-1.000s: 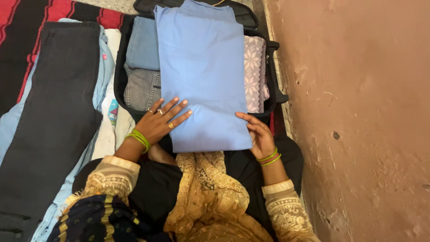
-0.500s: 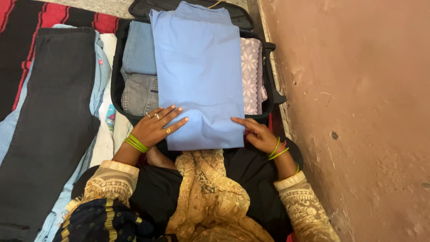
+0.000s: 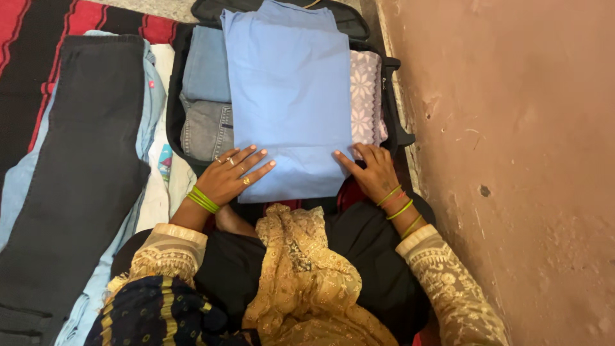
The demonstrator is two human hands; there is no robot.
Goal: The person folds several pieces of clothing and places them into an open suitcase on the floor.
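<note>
The left hand lies flat with its fingers spread apart, palm down on the near left corner of a folded light blue garment. The right hand rests on the near right corner of the same cloth, its fingers loosely apart and pointing inward; neither hand grips anything. Green bangles ring both wrists.

The blue garment lies lengthwise down the middle of an open black suitcase, its near edge overhanging the case's near rim and its far end reaching the lid at the far edge. To its left, inside the case, sit folded blue-grey jeans, partly covered by it. To its right a white patterned cloth shows between the garment and the case's right wall.

The suitcase's right side stands just beside a rough pinkish wall, leaving hardly any room there. On the left the space is wider: long black trousers lie spread over a pale blue cloth, beside a white fabric near the case's left rim. Under these is a red and black striped mat, with grey floor at the far edge.

The person sits at the near end, wearing a black garment with cream embroidered cuffs and a golden lace scarf hanging down the middle.
</note>
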